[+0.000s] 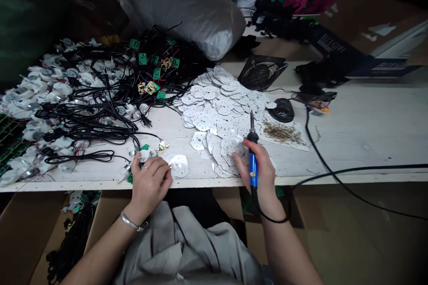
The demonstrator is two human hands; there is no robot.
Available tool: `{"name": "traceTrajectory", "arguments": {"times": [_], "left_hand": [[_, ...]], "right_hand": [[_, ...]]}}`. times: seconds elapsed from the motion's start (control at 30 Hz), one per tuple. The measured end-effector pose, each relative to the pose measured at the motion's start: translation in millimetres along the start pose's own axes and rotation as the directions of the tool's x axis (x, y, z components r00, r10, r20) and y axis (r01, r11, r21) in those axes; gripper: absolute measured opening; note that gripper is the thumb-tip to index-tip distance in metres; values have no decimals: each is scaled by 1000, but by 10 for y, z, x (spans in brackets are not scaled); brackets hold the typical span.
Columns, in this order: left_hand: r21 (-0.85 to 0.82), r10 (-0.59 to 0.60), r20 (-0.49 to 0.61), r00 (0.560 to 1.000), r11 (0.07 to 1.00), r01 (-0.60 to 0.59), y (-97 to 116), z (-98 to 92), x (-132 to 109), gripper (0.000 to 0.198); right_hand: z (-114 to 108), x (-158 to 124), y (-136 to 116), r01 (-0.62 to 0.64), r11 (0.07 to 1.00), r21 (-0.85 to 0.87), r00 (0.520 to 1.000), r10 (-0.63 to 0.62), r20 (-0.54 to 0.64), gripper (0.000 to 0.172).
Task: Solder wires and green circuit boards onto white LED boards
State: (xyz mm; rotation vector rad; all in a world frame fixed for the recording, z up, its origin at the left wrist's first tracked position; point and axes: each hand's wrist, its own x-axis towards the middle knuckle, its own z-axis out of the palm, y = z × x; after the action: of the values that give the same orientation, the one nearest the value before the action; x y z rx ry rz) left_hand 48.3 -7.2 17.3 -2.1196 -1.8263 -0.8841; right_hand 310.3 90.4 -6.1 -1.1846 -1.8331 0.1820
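My right hand (262, 173) is wrapped around the blue handle of a soldering iron (253, 167), its metal tip pointing up and away from me. Under its fingertips lies the near edge of a heap of white octagonal plates (214, 107) dotted with holes. My left hand (152, 180) rests at the front edge with its fingers curled and closed; whatever is pinched there is mostly hidden. Right beside its fingertips is a single white plate (180, 166). A white plastic part (145, 155) and a small circuit board (162, 146) sit just beyond that hand.
White motor parts (43, 93) and coiled black cables (100, 111) with green boards cover the left side. To the right are a black fan (262, 73), a dark oval dish (282, 110) and a sheet of thin brass-coloured pieces (282, 132). The iron's black cord (334, 171) crosses the right edge.
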Motion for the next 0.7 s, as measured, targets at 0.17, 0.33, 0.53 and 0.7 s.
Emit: {"name": "traceTrajectory", "arguments": {"times": [0.17,0.33,0.53,0.7], "left_hand": [[15,35,8,999,999,-35,-36,-8,-40,11],[21,58,32,998,998,-59,-87,-64,-101,15],[44,99,6,995,994,-99,-118,-106,-122,12],[81,97,-4,995,992,-96,-136,-77,-161,9]], "right_hand": [[33,29,62,56,998,-14,992,-54,113,43],[68,44,34,72,997,-39,994,-68,87,40],[51,41,56,43,994,-102,996,-35,83,42],[109,7,33,40,984,-172,998,-31,55,45]]}}
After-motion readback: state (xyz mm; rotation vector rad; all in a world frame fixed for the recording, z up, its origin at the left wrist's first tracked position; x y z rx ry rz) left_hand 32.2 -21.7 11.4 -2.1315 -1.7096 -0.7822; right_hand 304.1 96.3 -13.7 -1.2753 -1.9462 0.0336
